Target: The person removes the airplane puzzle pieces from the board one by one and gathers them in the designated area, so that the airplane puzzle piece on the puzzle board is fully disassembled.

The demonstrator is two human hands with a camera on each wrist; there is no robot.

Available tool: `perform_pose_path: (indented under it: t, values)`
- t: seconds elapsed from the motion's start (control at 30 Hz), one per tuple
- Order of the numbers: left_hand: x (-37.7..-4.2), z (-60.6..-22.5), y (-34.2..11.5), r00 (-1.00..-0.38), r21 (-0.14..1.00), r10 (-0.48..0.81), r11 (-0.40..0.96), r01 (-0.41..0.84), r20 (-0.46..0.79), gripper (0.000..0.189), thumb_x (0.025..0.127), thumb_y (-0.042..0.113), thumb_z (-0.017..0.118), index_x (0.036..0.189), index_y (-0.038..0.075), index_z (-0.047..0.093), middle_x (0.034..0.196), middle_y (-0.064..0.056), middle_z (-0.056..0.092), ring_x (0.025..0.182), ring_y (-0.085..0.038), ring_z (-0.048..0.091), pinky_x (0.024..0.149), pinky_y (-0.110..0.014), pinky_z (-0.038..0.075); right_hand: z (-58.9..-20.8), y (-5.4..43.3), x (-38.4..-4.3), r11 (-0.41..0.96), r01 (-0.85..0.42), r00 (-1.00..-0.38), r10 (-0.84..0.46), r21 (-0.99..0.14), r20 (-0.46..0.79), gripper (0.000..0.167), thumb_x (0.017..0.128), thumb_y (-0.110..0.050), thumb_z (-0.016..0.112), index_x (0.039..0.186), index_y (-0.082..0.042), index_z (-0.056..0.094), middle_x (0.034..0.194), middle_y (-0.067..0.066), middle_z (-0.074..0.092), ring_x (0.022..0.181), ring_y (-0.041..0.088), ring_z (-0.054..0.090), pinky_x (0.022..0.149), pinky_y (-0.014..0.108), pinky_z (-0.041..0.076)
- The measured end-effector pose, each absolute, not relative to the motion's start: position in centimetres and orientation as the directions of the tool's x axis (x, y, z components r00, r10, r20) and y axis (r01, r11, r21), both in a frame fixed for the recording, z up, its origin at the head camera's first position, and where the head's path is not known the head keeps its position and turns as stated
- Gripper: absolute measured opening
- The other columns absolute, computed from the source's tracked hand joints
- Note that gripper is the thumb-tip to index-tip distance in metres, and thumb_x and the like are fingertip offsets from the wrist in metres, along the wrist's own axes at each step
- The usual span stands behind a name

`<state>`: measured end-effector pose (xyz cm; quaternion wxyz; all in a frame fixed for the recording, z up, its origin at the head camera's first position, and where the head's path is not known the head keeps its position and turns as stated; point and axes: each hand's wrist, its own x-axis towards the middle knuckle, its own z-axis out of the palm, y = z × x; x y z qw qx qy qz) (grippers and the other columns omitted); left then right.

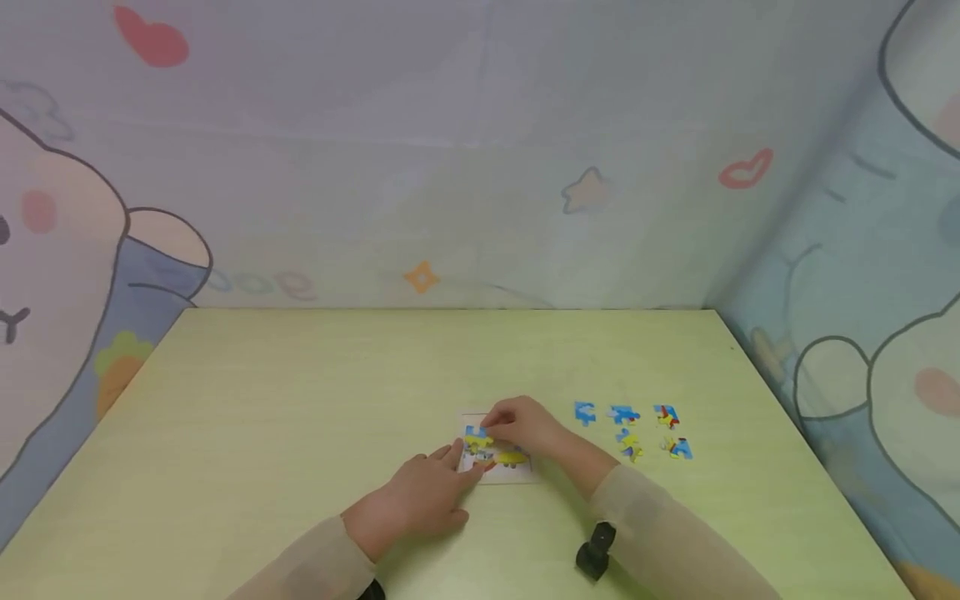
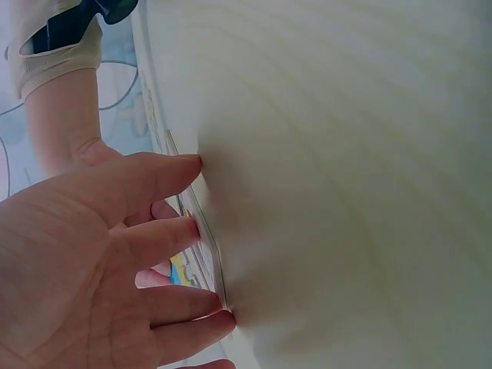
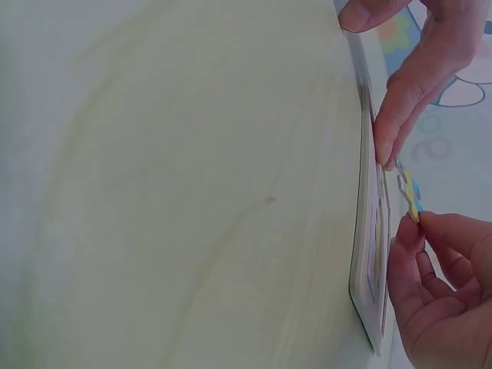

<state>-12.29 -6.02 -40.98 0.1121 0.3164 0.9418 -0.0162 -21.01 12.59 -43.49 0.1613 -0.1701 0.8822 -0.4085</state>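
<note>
While the left hand (image 1: pixel 420 493) rests its extended fingers on the puzzle board (image 1: pixel 517 477), the right hand (image 1: pixel 527 428) pinches one piece (image 3: pixel 411 196) at its far-left part; assembly looks partly done, with five loose pieces (image 1: pixel 624 414) remaining on the table (image 1: pixel 300 400), right.

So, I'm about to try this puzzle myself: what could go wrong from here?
The puzzle piece pinched in the right hand might slip or land crooked. The puzzle board could shift if the left hand, touching its edge, lifts. The right forearm might knock the loose pieces lying beside it.
</note>
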Motion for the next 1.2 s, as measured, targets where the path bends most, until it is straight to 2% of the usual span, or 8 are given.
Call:
perform_pose_path:
  t: [0.37,0.6,0.93,1.2]
  values:
    - [-12.2,-41.0,-6.0,-0.801,0.053,0.549,0.831,0.554,-0.241,0.059,0.083,0.034,0.063,0.139,0.024,0.046,0.142,-0.022,0.038,0.125,-0.031,0.043,0.089,-0.042,0.044,-43.3,15.7,-20.9,0.518,-0.086,-0.902,-0.403,-0.851,-0.154,0.012,0.088,-0.011,0.063,0.095,-0.004,0.069,0.089,0.003,0.066,0.074,0.014,0.059,0.07,0.028,0.051]
    - [-12.2,-41.1,-5.9,-0.796,0.052,0.559,0.824,0.564,-0.234,0.059,0.084,0.034,0.062,0.139,0.023,0.046,0.142,-0.022,0.038,0.126,-0.03,0.043,0.089,-0.043,0.044,-43.0,18.2,-20.6,0.505,-0.059,-0.904,-0.393,-0.861,-0.169,0.013,0.089,-0.01,0.061,0.098,-0.003,0.068,0.096,0.004,0.065,0.084,0.016,0.061,0.076,0.031,0.052]
    - [-12.4,-41.0,-6.0,-0.789,0.041,0.575,0.813,0.581,-0.216,0.057,0.084,0.033,0.061,0.138,0.02,0.048,0.141,-0.022,0.038,0.126,-0.031,0.042,0.089,-0.043,0.044,-42.6,20.7,-20.4,0.463,-0.046,-0.918,-0.369,-0.885,-0.145,0.016,0.089,-0.008,0.062,0.1,0.003,0.066,0.095,0.009,0.066,0.082,0.018,0.062,0.075,0.035,0.053]
    - [-12.3,-41.1,-6.0,-0.795,0.036,0.567,0.818,0.574,-0.216,0.057,0.083,0.032,0.061,0.137,0.022,0.049,0.141,-0.021,0.039,0.126,-0.03,0.042,0.087,-0.042,0.045,-42.7,22.3,-20.2,0.492,-0.056,-0.925,-0.353,-0.869,-0.14,0.016,0.089,-0.009,0.062,0.099,0.002,0.066,0.095,0.008,0.066,0.082,0.017,0.06,0.074,0.033,0.052]
